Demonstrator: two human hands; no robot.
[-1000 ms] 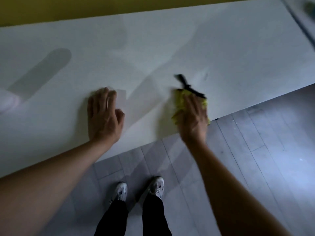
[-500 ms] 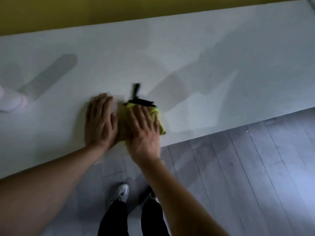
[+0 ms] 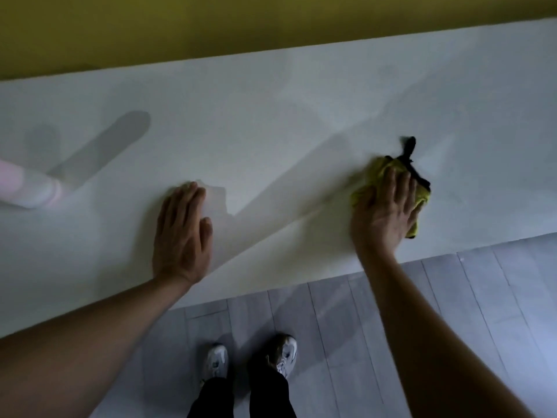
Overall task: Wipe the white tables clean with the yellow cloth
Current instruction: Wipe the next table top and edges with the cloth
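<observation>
Yellow cloth [image 3: 375, 171]: bunched and crumpled, black trim along its far side with a black tab standing off toward the far edge. It lies flat on the bench top, near the near edge, toward the right end. Much of it is covered.

White bench [image 3: 271, 122]: long, smooth, matte top, its near edge running diagonally across the view; shadows fall across it.

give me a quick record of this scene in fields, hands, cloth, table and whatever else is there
left hand: flat, palm down on the table, holding nothing
right hand: straight fingers pressing on the cloth
cloth: yellow with a black trim, bunched, near the table's front edge
table: white, long
bottle: white and pink, lying at the left edge, blurred
floor: grey planks
wall: yellow, behind the table
</observation>
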